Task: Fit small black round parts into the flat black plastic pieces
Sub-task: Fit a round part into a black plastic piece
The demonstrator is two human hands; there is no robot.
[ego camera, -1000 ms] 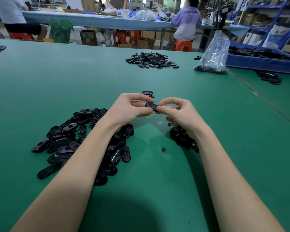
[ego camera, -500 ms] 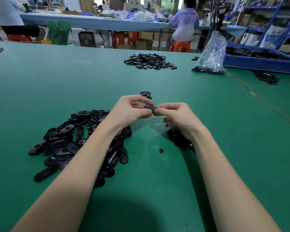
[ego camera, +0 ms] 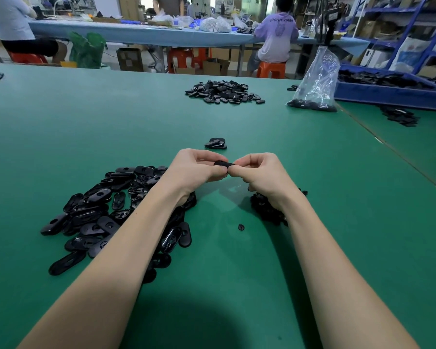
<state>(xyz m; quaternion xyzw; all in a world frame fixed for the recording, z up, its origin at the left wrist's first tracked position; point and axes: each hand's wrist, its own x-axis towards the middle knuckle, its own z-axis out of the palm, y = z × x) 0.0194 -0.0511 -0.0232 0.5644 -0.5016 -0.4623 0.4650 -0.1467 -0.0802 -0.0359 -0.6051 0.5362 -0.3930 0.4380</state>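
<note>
My left hand (ego camera: 194, 170) and my right hand (ego camera: 259, 173) meet above the green table (ego camera: 312, 248), both pinching one flat black plastic piece (ego camera: 223, 163) between fingers and thumbs. Any round part on it is hidden by the fingers. A pile of flat black oval pieces (ego camera: 98, 212) lies under and left of my left forearm. A heap of small black round parts (ego camera: 267, 210) sits beneath my right wrist. One loose round part (ego camera: 241, 226) lies between my forearms. Two or three flat pieces (ego camera: 215, 143) rest just beyond my hands.
Farther back lie another heap of black pieces (ego camera: 224, 92), a clear plastic bag (ego camera: 317, 81) with black parts in it, and a blue bin (ego camera: 393, 89) at the right. People sit at a blue table (ego camera: 136, 34) behind.
Both hands have closed tighter together on the flat piece and turned it flatter. The view has shifted slightly; the piles have not moved.
</note>
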